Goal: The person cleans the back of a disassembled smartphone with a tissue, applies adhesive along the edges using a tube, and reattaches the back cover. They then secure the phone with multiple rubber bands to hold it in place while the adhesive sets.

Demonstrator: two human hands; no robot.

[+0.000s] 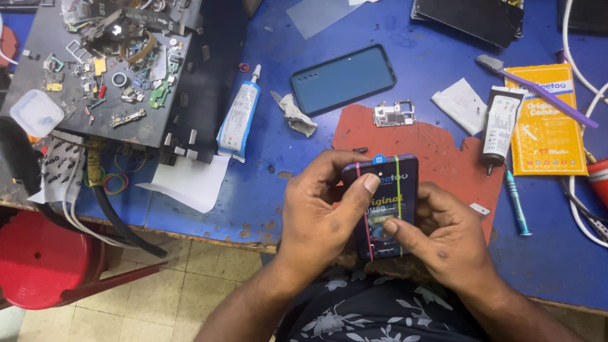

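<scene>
A person seated at the near edge of a blue worktop (272, 190) is holding a phone (384, 202) upright between both hands, over a worn red mat (437, 145). The left hand (316, 212) is wrapping the phone's left edge, its fingers curled closed around the body and the thumb (364, 187) pressing flat on the upper screen. The right hand (446, 237) is bracing the right edge and lower corner, fingers closed against it, with the thumb tip resting on the mid screen. Thin rubber bands, red at the left and green at the right, are running lengthwise over the glass, and a small blue clip (379, 159) is sitting on the top edge. The phone is probably light, stiff and thin, with slippery, fragile glass; it is best gripped by the long side edges, as here, rather than by the banded face. Lying farther back are a dark blue phone case (343, 78), a white glue tube (239, 117), a crumpled tissue (295, 114) and a small circuit board (394, 114). A black glue tube (499, 126), a yellow packet (546, 120) and a blue screwdriver (516, 201) are lying to the right. A black tray (126, 120) of loose parts is standing at the far left.
</scene>
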